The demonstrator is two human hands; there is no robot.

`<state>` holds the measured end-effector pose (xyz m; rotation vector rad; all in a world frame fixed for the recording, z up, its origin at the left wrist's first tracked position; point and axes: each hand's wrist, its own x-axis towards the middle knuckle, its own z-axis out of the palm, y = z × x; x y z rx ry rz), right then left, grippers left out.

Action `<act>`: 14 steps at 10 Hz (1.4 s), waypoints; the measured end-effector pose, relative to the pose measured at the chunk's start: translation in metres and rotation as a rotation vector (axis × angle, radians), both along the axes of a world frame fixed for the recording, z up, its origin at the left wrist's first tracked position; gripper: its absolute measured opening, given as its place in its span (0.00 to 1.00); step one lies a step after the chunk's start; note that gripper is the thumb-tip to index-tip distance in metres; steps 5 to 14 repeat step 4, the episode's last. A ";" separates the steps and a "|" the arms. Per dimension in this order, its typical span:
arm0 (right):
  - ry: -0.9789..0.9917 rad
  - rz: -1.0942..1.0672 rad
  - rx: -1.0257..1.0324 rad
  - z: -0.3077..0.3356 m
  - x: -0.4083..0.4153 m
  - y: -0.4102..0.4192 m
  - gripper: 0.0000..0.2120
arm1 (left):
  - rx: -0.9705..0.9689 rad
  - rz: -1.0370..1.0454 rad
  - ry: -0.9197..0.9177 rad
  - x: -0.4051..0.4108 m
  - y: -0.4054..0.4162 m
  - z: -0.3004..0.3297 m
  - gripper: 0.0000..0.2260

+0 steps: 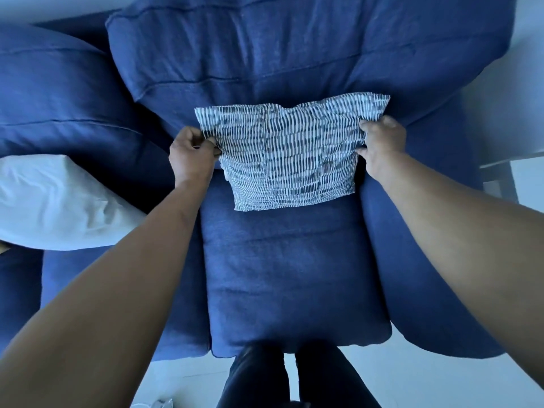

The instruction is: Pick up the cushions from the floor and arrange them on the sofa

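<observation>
Nearest: person's legs [290, 375] stand at the front edge of the blue sofa [291, 275], pale floor [182, 375] under them. Seat cushion ahead is bare up to the backrest.

Left hand [191, 154] and right hand [382, 142] each pinch a side edge of the patterned cushion [290, 160]; fingers [362, 125] clenched on the fabric, which bunches at both grips. Cushion stands at the back of the seat, leaning on the backrest [294, 60].

Step in hand, as I judge it: squaring the cushion. Pull both sides evenly, set the bottom edge flat on the seat, release together so it does not flop forward.

Room: white pillow [56, 201] lies on the seat section to the left, well apart; right armrest [426, 260] close beside the right forearm. Small pale object [156, 404] at the floor's bottom edge, too little visible to identify.
</observation>
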<state>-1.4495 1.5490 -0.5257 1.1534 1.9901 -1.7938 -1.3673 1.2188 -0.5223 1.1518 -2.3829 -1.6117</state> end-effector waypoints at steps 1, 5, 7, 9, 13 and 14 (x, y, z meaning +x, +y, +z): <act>0.027 -0.087 -0.007 0.001 0.005 0.003 0.06 | -0.036 0.040 0.047 0.003 0.000 -0.003 0.06; -0.124 0.137 0.104 0.012 0.019 0.004 0.10 | 0.006 0.040 -0.139 0.015 0.008 0.000 0.12; -0.124 0.137 0.104 0.012 0.019 0.004 0.10 | 0.006 0.040 -0.139 0.015 0.008 0.000 0.12; -0.124 0.137 0.104 0.012 0.019 0.004 0.10 | 0.006 0.040 -0.139 0.015 0.008 0.000 0.12; -0.124 0.137 0.104 0.012 0.019 0.004 0.10 | 0.006 0.040 -0.139 0.015 0.008 0.000 0.12; -0.124 0.137 0.104 0.012 0.019 0.004 0.10 | 0.006 0.040 -0.139 0.015 0.008 0.000 0.12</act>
